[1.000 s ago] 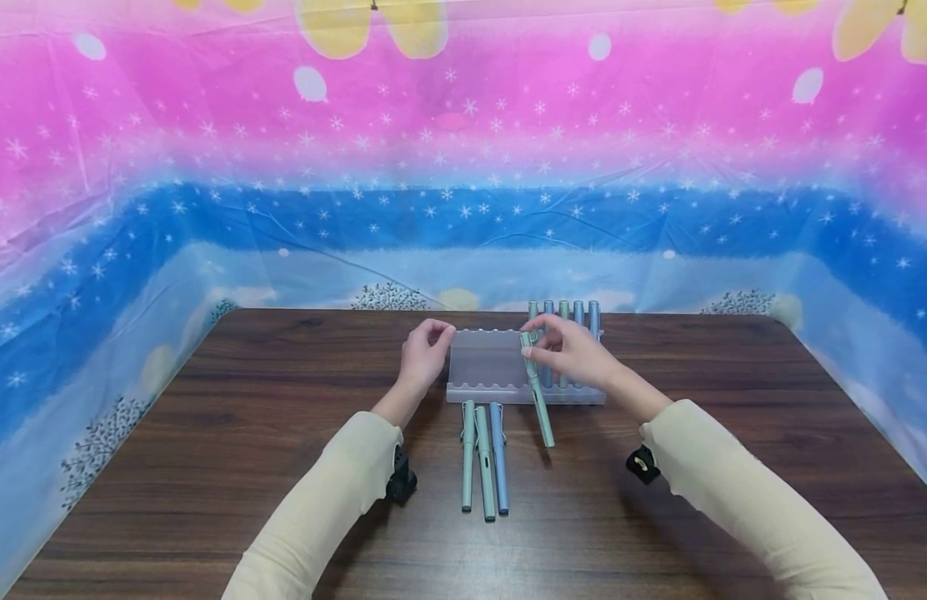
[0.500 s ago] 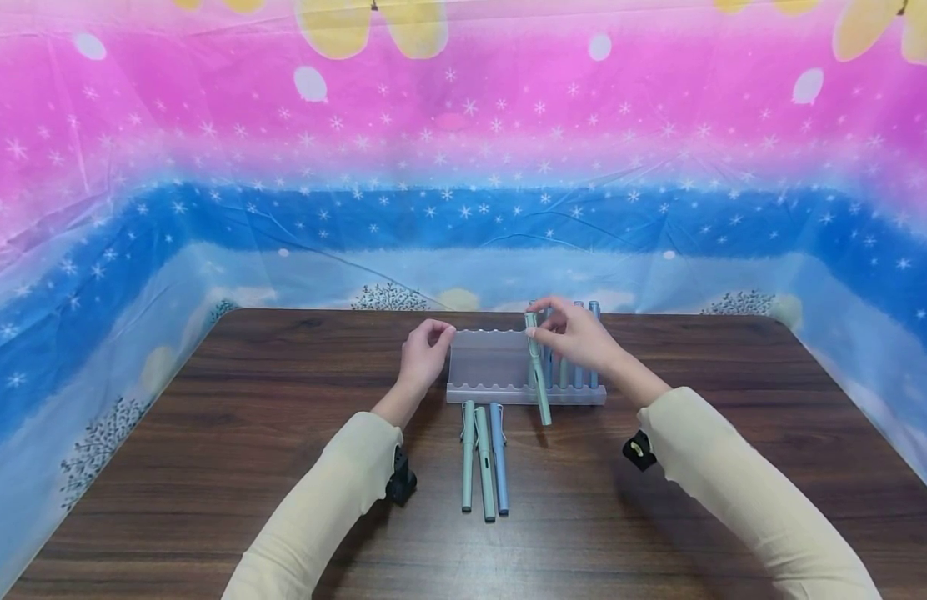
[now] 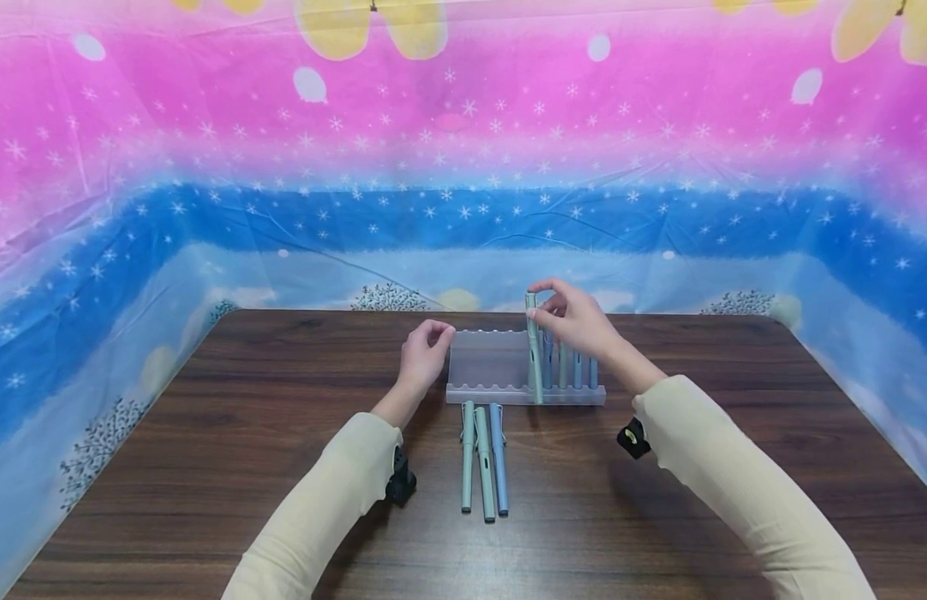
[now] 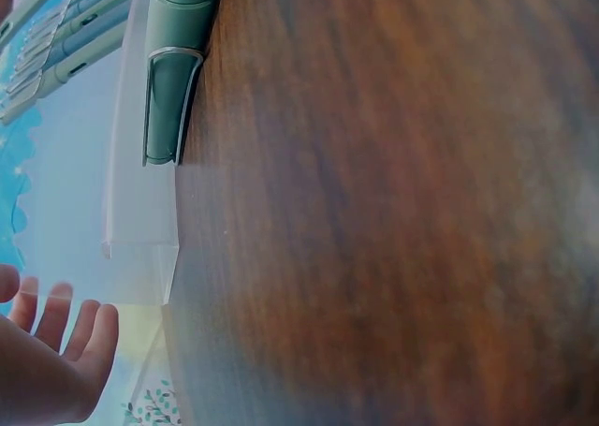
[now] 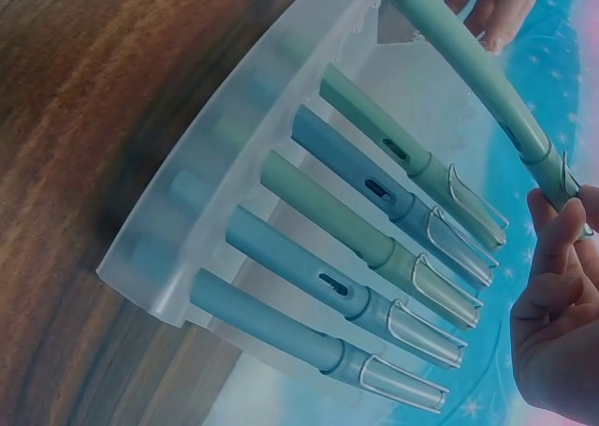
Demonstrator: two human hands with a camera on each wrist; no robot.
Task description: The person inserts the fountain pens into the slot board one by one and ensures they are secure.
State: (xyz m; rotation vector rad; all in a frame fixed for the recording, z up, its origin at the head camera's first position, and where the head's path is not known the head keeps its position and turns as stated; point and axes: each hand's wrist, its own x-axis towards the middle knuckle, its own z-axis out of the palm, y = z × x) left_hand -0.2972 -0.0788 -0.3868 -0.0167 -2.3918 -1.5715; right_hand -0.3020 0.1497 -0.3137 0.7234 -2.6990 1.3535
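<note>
My left hand (image 3: 422,362) pinches the upper left corner of a translucent pen rack (image 3: 486,360); its fingertips show faintly through the panel in the left wrist view. With thumb and fingers, my right hand (image 3: 581,321) holds a green pen (image 3: 535,367) near its clipped cap end, cap up. The pen's lower end overlaps the rack's front ledge in the head view. The right wrist view shows this held pen (image 5: 477,80) apart from the panel, left of several green and blue pens (image 5: 328,211) that stand in the rack's right-hand slots.
Two green pens (image 3: 467,467) and a blue pen (image 3: 498,467) lie side by side on the brown wooden table (image 3: 283,392), in front of the rack. A patterned pink and blue cloth (image 3: 463,208) hangs behind and beside the table.
My right hand has risen and moved away from me with the green pen, which now stands more upright, its lower end at the rack's ledge. My left hand has stayed put.
</note>
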